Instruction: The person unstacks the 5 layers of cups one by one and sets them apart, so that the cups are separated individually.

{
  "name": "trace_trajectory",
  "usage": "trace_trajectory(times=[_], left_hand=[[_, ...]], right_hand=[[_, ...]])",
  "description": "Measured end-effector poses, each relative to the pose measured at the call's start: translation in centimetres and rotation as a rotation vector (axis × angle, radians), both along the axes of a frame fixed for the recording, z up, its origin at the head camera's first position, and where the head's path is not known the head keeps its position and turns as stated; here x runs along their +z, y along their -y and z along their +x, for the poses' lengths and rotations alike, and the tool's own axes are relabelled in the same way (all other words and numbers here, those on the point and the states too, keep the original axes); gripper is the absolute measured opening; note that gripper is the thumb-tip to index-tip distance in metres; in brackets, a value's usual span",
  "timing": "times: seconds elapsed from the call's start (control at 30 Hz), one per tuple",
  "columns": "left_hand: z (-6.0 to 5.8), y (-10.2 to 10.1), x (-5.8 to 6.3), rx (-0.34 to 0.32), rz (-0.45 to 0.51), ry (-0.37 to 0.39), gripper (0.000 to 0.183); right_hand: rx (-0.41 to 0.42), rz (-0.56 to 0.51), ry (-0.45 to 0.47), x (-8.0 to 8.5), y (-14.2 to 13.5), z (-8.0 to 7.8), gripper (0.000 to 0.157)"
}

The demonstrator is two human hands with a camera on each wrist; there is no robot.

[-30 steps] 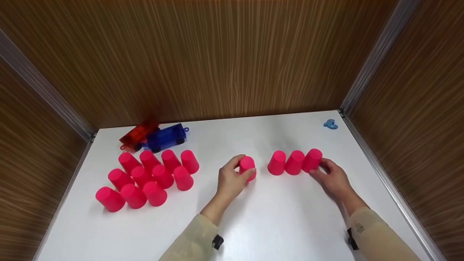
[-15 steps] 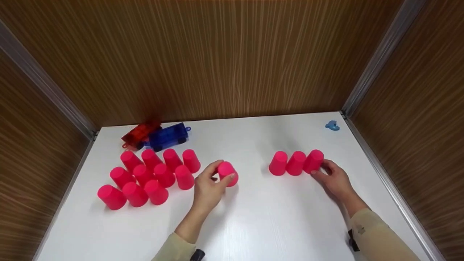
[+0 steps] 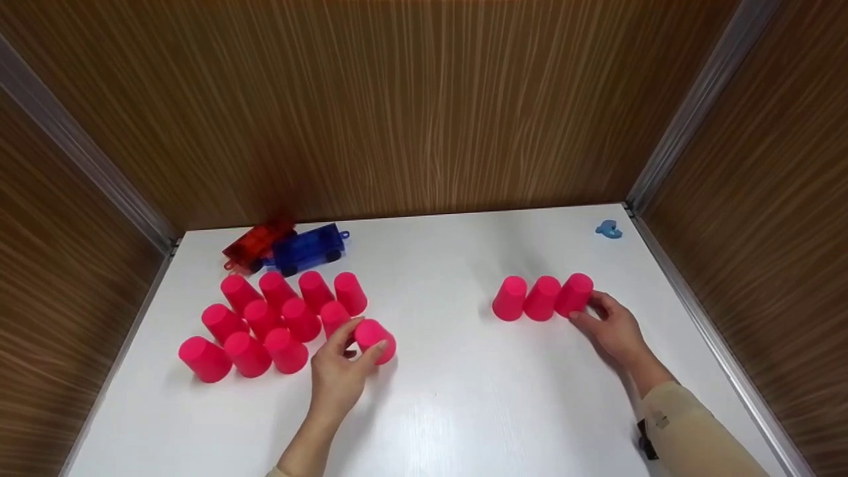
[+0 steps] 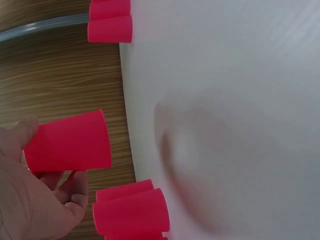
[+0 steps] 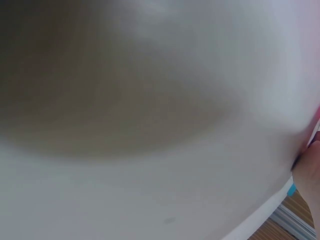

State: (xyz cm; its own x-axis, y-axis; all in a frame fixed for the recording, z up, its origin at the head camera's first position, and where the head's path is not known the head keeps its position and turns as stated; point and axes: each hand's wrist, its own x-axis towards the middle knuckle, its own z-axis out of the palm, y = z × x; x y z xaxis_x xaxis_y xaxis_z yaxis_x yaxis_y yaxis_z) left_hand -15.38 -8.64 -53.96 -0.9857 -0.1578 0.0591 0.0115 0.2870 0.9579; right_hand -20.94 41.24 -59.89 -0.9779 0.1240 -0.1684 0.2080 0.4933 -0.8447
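Note:
My left hand (image 3: pixel 341 374) grips an upside-down pink cup (image 3: pixel 376 343) between thumb and fingers. In the left wrist view that held cup (image 4: pixel 70 142) is raised, its wide rim facing the white table (image 4: pixel 225 75). At the right, three pink cups stand upside down in a row. My right hand (image 3: pixel 613 328) holds the rightmost cup (image 3: pixel 574 296) low on its right side, thumb at the front and fingers behind. Beside it stand the middle cup (image 3: pixel 542 299) and the left cup (image 3: pixel 509 299). The right wrist view shows only the edge of the right hand (image 5: pixel 309 175).
Several upside-down pink cups (image 3: pixel 265 321) stand in close rows at the left, one partly covered by my left hand. Behind them are a blue toy wagon (image 3: pixel 308 248) and a red one (image 3: pixel 255 246). A small blue toy (image 3: pixel 609 229) lies far right. Wood-grain panels (image 3: pixel 424 106) enclose the table.
My left hand has carried its cup leftward and toward the front, away from the row of three to beside the group at the left. The right hand stays at the rightmost cup.

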Motion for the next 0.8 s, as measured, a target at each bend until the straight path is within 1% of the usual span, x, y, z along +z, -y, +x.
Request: trace_trajectory(times=[0.27, 0.37, 0.5, 0.67, 0.8], left_hand=[[0.7, 2.4, -0.9, 0.068, -0.031, 0.086, 0.068], [0.9, 3.3, -1.1, 0.089, -0.036, 0.134, 0.071], [1.0, 4.4, -1.4, 0.109, -0.061, 0.164, 0.071], [0.9, 5.4, -1.8, 0.126, -0.079, 0.155, 0.066], [0.8, 5.9, -2.3, 0.135, -0.094, 0.111, 0.060]], right_hand=[[0.009, 0.028, -0.030, 0.2, 0.0, 0.2, 0.082], [0.007, 0.017, -0.019, 0.2, 0.1, 0.2, 0.083], [0.004, 0.004, -0.013, 0.1, 0.0, 0.1, 0.083], [0.003, 0.003, 0.003, 0.1, 0.0, 0.1, 0.087], [0.001, -0.011, 0.010, 0.3, 0.0, 0.2, 0.089]])
